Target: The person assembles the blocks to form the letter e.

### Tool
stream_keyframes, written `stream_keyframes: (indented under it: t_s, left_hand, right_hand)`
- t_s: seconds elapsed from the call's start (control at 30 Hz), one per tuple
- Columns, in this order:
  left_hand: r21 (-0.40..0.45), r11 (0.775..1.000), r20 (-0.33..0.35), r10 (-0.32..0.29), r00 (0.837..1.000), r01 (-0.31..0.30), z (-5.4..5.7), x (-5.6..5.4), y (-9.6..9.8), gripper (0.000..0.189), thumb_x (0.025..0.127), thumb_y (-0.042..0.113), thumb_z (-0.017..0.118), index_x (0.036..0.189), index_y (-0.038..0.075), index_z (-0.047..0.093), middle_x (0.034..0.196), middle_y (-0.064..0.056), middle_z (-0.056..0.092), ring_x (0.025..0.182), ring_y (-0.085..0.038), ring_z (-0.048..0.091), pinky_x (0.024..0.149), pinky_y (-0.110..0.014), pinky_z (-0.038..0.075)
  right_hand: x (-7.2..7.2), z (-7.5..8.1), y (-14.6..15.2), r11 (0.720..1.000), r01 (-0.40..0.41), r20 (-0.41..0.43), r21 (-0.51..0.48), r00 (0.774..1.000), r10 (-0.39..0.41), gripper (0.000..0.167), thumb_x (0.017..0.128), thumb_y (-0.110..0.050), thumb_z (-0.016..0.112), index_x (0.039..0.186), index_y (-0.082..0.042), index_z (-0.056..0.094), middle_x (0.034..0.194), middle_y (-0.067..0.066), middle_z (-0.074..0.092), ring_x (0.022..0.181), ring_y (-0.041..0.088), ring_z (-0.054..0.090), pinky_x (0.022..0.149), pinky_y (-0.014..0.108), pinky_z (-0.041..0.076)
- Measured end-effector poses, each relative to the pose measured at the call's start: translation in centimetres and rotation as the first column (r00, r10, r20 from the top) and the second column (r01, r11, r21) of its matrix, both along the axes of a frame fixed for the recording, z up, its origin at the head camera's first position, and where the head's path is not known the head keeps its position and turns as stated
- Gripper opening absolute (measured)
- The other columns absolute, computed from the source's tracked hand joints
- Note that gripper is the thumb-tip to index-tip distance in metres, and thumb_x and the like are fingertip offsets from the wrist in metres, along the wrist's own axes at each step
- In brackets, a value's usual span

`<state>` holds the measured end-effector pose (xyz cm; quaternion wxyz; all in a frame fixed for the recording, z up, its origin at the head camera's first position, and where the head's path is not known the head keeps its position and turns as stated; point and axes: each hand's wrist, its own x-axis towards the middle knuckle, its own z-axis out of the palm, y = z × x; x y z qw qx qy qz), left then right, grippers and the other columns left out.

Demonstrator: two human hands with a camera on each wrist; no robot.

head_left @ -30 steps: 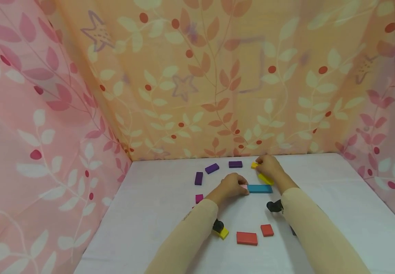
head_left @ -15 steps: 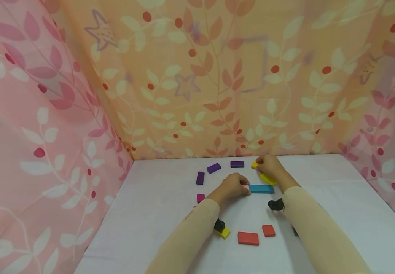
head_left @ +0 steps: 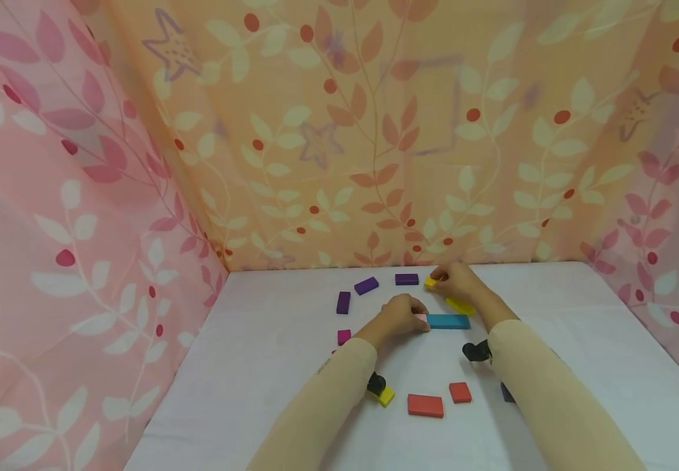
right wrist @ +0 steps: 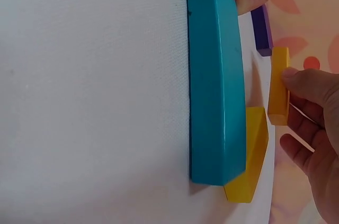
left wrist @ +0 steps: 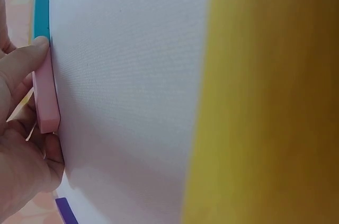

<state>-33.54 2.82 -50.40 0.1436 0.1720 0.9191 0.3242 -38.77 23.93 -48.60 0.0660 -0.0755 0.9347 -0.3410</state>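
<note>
My left hand (head_left: 401,314) pinches a pink block (left wrist: 46,97) between thumb and fingers, low on the white table. End to end with it lies a longer blue block (head_left: 448,322); the left thumb reaches over the joint between them. Farther back, my right hand (head_left: 460,285) holds a yellow-orange block (right wrist: 279,86) by thumb and fingers, close to the right end of a purple block (head_left: 407,279). Another yellow block (right wrist: 249,155) lies slanted behind the blue one, partly covered by it in the right wrist view.
Two more purple blocks (head_left: 366,286) lie at the back left, with a magenta block (head_left: 344,337) before them. In front are a yellow block (head_left: 386,396) partly under the left wrist camera, two red blocks (head_left: 425,405) and a dark piece (head_left: 507,392) beside the right sleeve. Patterned curtains surround the table.
My right hand has shifted slightly left with the yellow-orange block, bringing it nearer the purple block. The left hand stays on the pink block.
</note>
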Motion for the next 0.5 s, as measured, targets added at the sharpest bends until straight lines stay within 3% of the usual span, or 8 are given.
stream_keyframes:
  t_s: [0.5]
  left_hand:
    - [0.004,1.000,-0.011,0.007,1.000,-0.007,-0.19,-0.10,0.14,0.020,0.083,0.034,0.087,0.099,0.026,0.078,0.095,0.012,0.062,0.094,-0.011,0.054,0.104,-0.049,0.039]
  right_hand:
    - [0.71,-0.38,-0.70,0.994,-0.107,0.014,-0.003,0.994,0.107,0.029,0.097,-0.012,0.070,0.125,-0.004,0.070,0.116,0.013,0.069,0.104,0.029,0.059,0.102,0.048,0.050]
